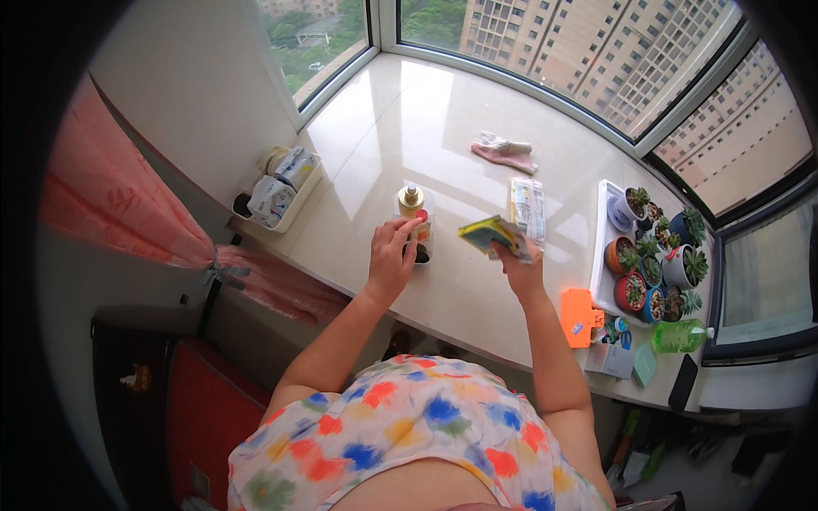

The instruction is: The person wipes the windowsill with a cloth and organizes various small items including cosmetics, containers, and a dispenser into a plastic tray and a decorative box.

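Observation:
My left hand is at a small clear container on the pale sill counter, its fingers by a red-capped item; whether they grip anything is not plain. A bottle with a gold top stands at the container's far end, and something dark lies at its near end. In my right hand is a flat yellow and green packet, held above the counter, with some pale wrapping beside it. Beyond that hand lies a white printed soft pack.
A white basket of packets stands at the left edge. Pink and white cloth lies near the windows. To the right are a white tray of potted succulents, an orange plastic item, a green liquid bottle and small boxes.

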`<state>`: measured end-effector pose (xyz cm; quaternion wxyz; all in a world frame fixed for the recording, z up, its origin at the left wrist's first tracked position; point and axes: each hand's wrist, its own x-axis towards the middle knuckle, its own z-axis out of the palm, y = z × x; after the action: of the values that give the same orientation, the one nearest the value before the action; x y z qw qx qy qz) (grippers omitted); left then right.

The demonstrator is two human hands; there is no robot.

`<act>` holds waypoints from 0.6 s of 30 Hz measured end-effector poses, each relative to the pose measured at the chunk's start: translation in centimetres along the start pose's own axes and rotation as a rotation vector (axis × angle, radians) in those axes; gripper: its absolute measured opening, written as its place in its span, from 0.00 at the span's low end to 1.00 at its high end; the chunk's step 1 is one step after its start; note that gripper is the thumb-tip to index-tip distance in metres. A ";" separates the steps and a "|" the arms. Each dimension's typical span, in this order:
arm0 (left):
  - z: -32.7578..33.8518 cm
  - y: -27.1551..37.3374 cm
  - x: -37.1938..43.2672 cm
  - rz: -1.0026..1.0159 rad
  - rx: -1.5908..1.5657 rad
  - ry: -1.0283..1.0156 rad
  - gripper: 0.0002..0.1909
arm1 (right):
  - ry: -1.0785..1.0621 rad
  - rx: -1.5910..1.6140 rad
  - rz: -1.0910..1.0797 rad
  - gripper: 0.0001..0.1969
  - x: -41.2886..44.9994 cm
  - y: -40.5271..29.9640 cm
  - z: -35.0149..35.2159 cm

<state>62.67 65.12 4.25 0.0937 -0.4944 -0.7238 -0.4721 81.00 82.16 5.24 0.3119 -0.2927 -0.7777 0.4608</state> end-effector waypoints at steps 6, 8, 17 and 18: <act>1.2 -2.2 -1.1 0.062 0.126 -0.106 0.21 | -0.056 0.284 -0.049 0.11 5.3 -2.0 3.7; 1.3 -1.8 -1.2 0.053 0.134 -0.094 0.21 | -0.092 0.308 -0.056 0.11 6.3 -2.6 4.6; 1.2 -3.6 -1.7 0.080 0.189 -0.133 0.20 | -0.294 0.326 -0.148 0.09 7.3 -3.3 7.4; 1.1 -3.7 -1.6 0.102 0.187 -0.158 0.19 | -0.299 0.357 -0.119 0.09 7.4 -3.3 7.5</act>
<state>60.86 64.72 0.48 0.1057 -0.5553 -0.7438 -0.3567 70.07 82.28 6.92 0.2665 -0.1151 -0.7373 0.6100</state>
